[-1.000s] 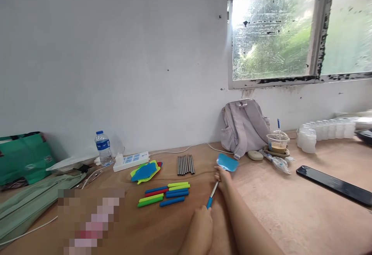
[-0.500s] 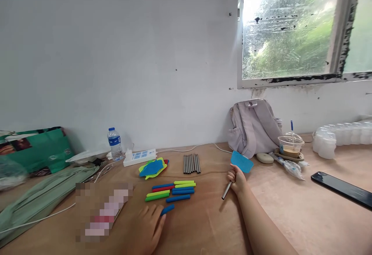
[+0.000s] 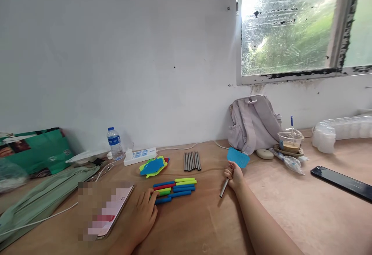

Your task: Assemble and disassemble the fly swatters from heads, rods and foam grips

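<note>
My right hand (image 3: 236,176) is closed around the grey metal rod of a fly swatter. The swatter's blue mesh head (image 3: 238,157) sticks up beyond my fingers, and the bare rod end (image 3: 223,188) points down toward the table. My left hand (image 3: 144,209) lies low with fingers stretched over the left ends of the green tubes (image 3: 165,191). A blue tube (image 3: 163,200) lies beside its thumb and index finger. Around it are a red tube (image 3: 164,186), other blue tubes (image 3: 183,188) and yellow tubes (image 3: 186,180). The fingers partly hide the green tubes.
Metal rods (image 3: 192,161) lie in a row behind the tubes. Mesh swatter heads (image 3: 153,166) are stacked near a power strip (image 3: 141,156). A phone (image 3: 114,214) lies left, a black phone (image 3: 341,183) right. A backpack (image 3: 252,125) and drink cup (image 3: 290,140) stand at the wall.
My left hand has moved up and slightly left, bringing the blue tube alongside the others. My right hand has shifted slightly left and up in view, still holding the fly swatter.
</note>
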Demonstrator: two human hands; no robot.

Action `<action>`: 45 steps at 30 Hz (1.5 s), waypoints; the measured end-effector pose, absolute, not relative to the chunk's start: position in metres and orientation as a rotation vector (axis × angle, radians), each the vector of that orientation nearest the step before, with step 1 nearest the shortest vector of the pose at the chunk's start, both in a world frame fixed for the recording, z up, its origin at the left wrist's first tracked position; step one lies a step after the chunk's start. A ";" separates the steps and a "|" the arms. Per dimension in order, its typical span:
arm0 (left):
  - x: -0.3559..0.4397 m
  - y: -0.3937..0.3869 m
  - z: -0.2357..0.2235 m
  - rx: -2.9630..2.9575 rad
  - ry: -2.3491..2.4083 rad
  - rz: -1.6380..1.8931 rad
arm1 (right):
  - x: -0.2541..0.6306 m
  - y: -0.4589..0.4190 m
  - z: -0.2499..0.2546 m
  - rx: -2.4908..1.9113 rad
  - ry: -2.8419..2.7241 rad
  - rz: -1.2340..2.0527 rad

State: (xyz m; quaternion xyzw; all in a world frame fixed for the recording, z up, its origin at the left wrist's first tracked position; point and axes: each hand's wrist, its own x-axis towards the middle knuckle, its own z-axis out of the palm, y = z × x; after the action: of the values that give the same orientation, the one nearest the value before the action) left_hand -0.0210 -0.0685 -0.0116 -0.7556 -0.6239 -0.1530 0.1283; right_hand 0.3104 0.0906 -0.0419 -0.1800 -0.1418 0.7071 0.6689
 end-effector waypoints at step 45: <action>-0.007 -0.067 0.001 -2.329 -1.842 -0.604 | 0.293 0.087 -0.033 -0.391 -0.383 1.764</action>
State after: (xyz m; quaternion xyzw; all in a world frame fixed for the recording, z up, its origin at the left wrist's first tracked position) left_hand -0.0074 -0.0675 0.0006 -0.7675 -0.6069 -0.1989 0.0559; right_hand 0.2933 0.0873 -0.0333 -0.1690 -0.1653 0.7619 0.6030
